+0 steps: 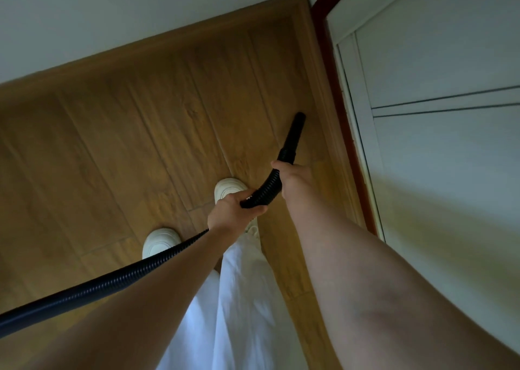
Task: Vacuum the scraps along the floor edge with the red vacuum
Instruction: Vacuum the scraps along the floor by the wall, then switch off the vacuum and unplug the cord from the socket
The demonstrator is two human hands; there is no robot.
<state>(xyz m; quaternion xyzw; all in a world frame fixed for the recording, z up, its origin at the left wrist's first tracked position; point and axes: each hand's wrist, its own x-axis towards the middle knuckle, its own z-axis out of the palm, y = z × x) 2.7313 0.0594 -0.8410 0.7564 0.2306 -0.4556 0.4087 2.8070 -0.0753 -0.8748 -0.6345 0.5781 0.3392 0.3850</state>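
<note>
1. Gripping the black ribbed hose (264, 190), the left hand (233, 209) curls round it behind the bend.
2. Right hand (292, 181) grips the same hose further forward, just behind the nozzle (294, 136).
3. Nozzle tip points down at the wooden floor (126, 144), near the baseboard (323, 93) by the white door (436, 59).
4. Hose trails off bottom left; the vacuum body is out of view.
5. White shoes (160, 241) stand on the floor.
</note>
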